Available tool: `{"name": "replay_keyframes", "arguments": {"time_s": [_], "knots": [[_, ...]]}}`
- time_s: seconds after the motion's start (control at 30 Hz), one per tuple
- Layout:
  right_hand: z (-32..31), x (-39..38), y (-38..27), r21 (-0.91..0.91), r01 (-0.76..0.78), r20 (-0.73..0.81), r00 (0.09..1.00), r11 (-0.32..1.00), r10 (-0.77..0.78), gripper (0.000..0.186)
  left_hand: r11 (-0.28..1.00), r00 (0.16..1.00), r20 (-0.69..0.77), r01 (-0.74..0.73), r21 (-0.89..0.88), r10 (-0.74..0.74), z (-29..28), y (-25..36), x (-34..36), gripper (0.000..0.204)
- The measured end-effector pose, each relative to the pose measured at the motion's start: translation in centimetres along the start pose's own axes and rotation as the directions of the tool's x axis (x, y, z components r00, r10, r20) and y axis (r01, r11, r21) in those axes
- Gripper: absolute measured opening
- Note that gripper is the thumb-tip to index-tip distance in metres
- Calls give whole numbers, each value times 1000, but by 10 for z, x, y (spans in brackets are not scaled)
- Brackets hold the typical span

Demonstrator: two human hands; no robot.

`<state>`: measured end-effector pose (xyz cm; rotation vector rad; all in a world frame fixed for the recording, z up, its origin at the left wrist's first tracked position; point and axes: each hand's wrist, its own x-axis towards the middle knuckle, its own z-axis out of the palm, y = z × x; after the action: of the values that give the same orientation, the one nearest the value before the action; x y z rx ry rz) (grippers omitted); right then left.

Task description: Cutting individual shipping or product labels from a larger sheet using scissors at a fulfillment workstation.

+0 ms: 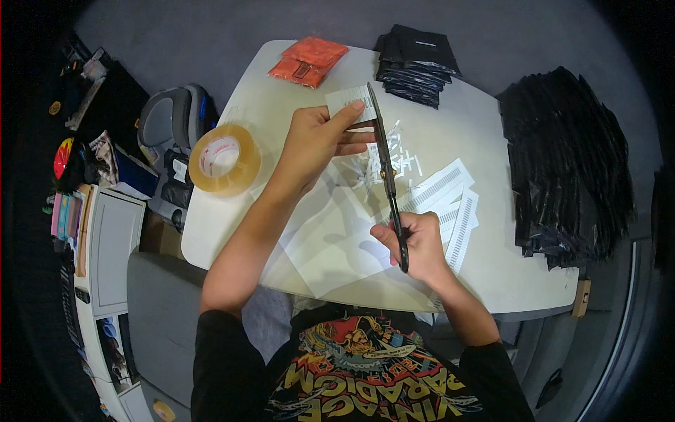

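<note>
My left hand (322, 137) pinches a small white printed paper piece (342, 98) between thumb and fingers, above the middle of the table. In my right hand (420, 246) are black-handled scissors (386, 158), their blades pointing away from me and lying along the right edge of the paper. Whether the blades are apart or together I cannot tell. Beneath them lies a loose heap of narrow paper scraps (399, 151). Several printed label strips (460, 228) overlap to the right, near my right hand. A plain white sheet (316, 253) lies under my forearms.
A large roll of clear tape (242, 169) sits on the white table (485, 155) at the left. Orange plastic-wrapped packets (307, 60) lie at the far edge, beside stacked black packages (415, 60). A bigger pile of black packages (562, 169) stands on the right. A grey chair (165, 309) is at lower left.
</note>
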<state>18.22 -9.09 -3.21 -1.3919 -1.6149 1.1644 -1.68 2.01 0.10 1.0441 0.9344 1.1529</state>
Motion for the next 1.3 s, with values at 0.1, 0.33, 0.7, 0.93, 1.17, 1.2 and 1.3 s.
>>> {"name": "replay_keyframes", "arguments": {"time_s": [0.1,0.33,0.7,0.93,1.17,1.2,1.3], "knots": [[-4,2,6,68,3,59,998,998,-7,42,1000,1000,4,-8,1,8,1,2,-1,37],[-14,2,21,48,40,214,976,998,-50,42,1000,1000,21,-3,-7,4,-1,11,-2,39],[-5,2,19,99,87,132,986,991,-100,43,999,997,80,9,47,-12,-3,5,-2,39],[-6,1,18,149,50,158,985,988,-73,40,999,996,86,15,40,-18,-6,5,0,37],[-5,1,18,173,48,162,984,984,-77,37,1000,995,101,12,8,-13,-6,4,0,35],[-5,1,18,168,41,160,985,985,-68,37,1000,995,102,12,7,-12,-5,4,0,35],[-5,1,17,151,30,153,987,988,-53,38,1000,995,100,0,12,-1,-4,5,-1,34]]}}
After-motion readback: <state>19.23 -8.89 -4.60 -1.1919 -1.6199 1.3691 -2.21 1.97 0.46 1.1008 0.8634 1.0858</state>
